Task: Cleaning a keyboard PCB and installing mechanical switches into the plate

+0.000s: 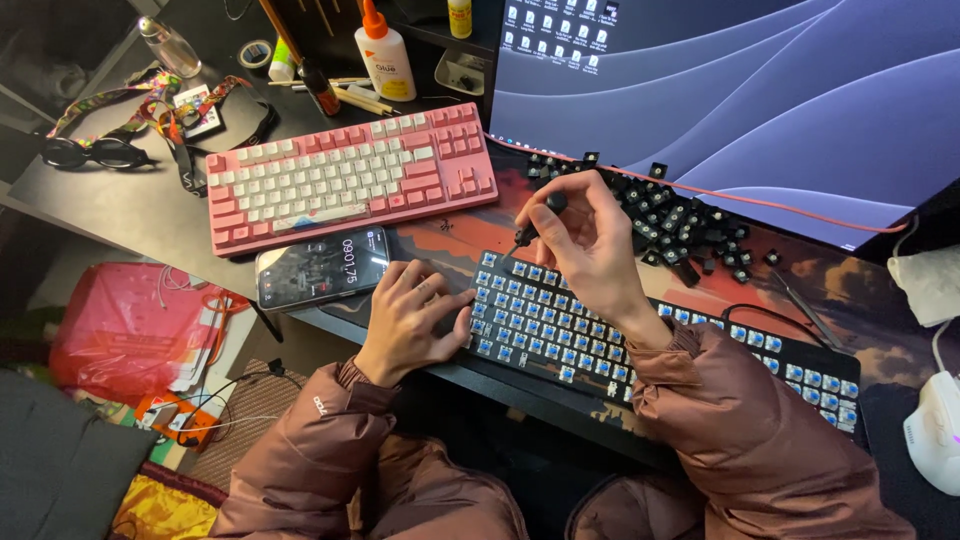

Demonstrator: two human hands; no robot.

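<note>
Two hands work a stripped black keyboard with exposed blue switches (640, 335): left hand (410, 315) rests open on its end, right hand (585, 235) pinches a small black-handled tool (535, 222), tip hidden.

- The room is dim; the main light is the big monitor (740, 100) at one to two o'clock, glowing cool blue-violet.
- Its glow falls on the pink keyboard (350, 175) at eleven o'clock and on both hands near the centre, which show clearly.
- The phone (322, 266) screen adds a small glow of its own.
- The floor at seven to nine o'clock lies in murk, colours dull.
- Deep shadow sits under the desk edge at six o'clock.
- Straight lines bow outward toward the corners: wide-lens distortion.
- Focus is sharp at centre, softer at the edges; no motion blur shows.
</note>
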